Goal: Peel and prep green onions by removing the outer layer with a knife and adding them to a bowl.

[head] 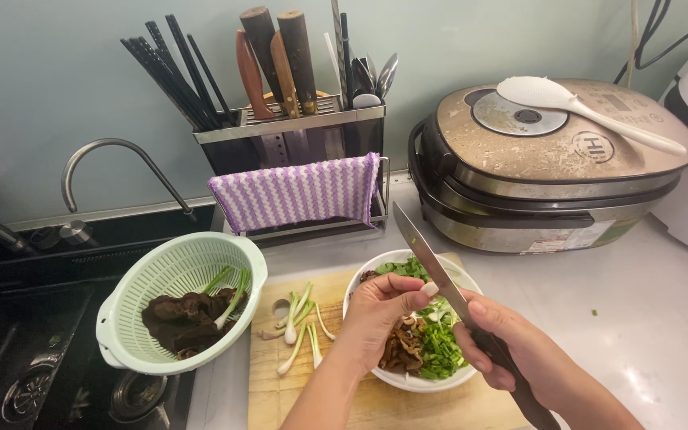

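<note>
Low in the frame's centre, over the white bowl of chopped greens and brown mushroom strips point(408, 381), the left hand point(380, 314) wipes a finger along the long steel kitchen knife point(431, 267); the right hand point(519, 350) is closed around its handle. Judged: scraping cuttings off the blade. Next calls for keeping fingertips off the edge. The left hand's fingers are loosely curled, holding nothing.

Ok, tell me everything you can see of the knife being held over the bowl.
The knife has a long, narrow, grey metal blade and a dark handle. The right hand grips the handle, index finger along the spine. The blade slants up and away to the left, its tip near the purple striped cloth. It hangs over the white bowl of chopped greens and brown strips. The left hand touches the blade's flat with its fingertips, about midway along it.
</note>
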